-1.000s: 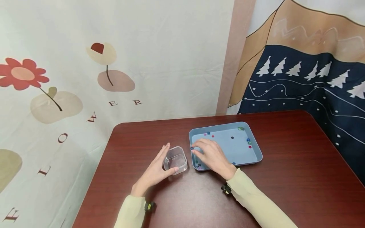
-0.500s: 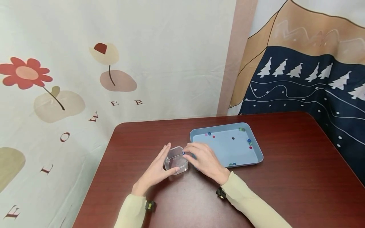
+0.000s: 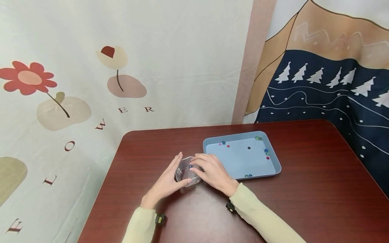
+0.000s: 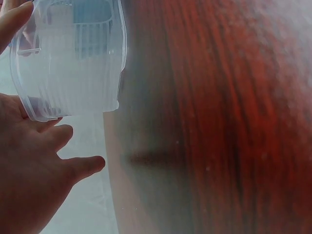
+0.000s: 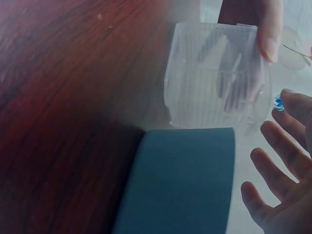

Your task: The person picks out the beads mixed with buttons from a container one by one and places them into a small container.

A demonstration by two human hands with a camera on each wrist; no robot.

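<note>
My left hand [image 3: 165, 184] holds a clear plastic box [image 3: 186, 172] on the table, thumb at its near side and fingers at its left. The left wrist view shows the box's ribbed wall [image 4: 78, 83] beside that hand. Between thumb and index finger, my right hand [image 3: 214, 173] pinches a small blue glass marble [image 5: 278, 103] over the box's open top. The right hand's other fingers are spread apart in the right wrist view. What lies in the box is too unclear to tell.
A shallow light-blue tray [image 3: 240, 158] stands right of the box. It bears several small marbles and flat pieces: green ones [image 3: 258, 138], blue ones [image 3: 266, 150], a red one [image 3: 267, 158], a dark one [image 3: 249, 147]. The table [image 3: 304, 189] is reddish-brown wood; patterned cloths hang behind.
The right hand has moved left from the tray's left edge to over the box, carrying the blue marble. The left hand has stayed at the box.
</note>
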